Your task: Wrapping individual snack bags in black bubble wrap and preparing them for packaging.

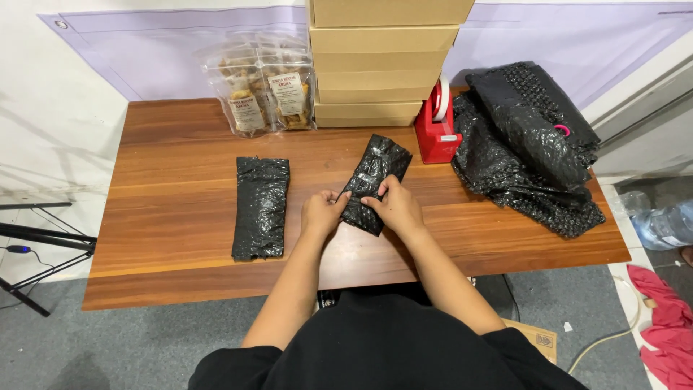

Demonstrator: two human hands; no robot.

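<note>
Both my hands grip a parcel wrapped in black bubble wrap (375,173) near the middle of the wooden table (180,253). My left hand (323,211) pinches its near left edge. My right hand (395,206) presses on its near right side. The parcel lies tilted, its far end pointing up and to the right. A second black wrapped parcel (260,207) lies flat to the left, apart from my hands.
A red tape dispenser (437,128) stands behind the parcel. A heap of black bubble wrap (527,144) fills the right side. Stacked cardboard boxes (382,61) and clear snack bags (261,90) stand at the back. A water bottle (664,225) lies on the floor.
</note>
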